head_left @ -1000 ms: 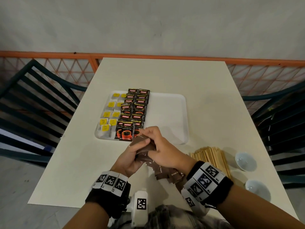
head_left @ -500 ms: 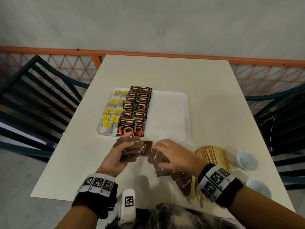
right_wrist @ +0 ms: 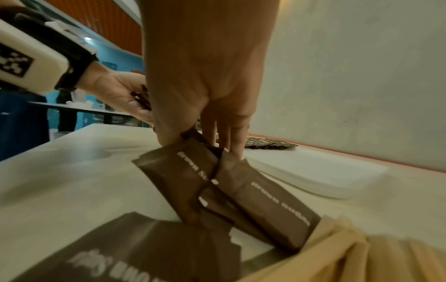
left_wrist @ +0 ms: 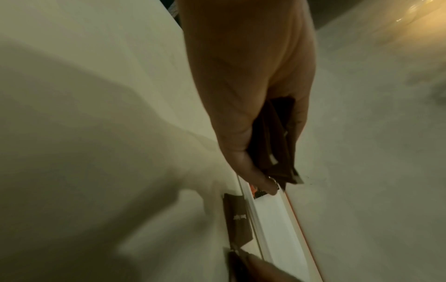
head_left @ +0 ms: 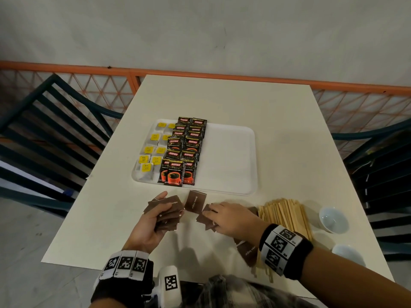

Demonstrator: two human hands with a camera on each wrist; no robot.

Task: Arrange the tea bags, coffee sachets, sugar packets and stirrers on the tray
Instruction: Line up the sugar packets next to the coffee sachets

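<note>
— While the left hand (head_left: 153, 221) clamps its fanned sugar packets (head_left: 165, 207), the right hand (head_left: 229, 216) pinches more just beside it.
— Square them before crossing to the tray (head_left: 231, 165) beyond!

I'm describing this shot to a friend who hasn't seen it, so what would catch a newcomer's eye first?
Probably the black-and-red coffee sachets in overlapping rows on the left half of the white tray, beside the yellow-tagged tea bags. Next, the two hands at the table's near edge: the left hand grips a fan of brown sugar packets, and the right hand pinches more from the loose pile, next to the wooden stirrers.
</note>
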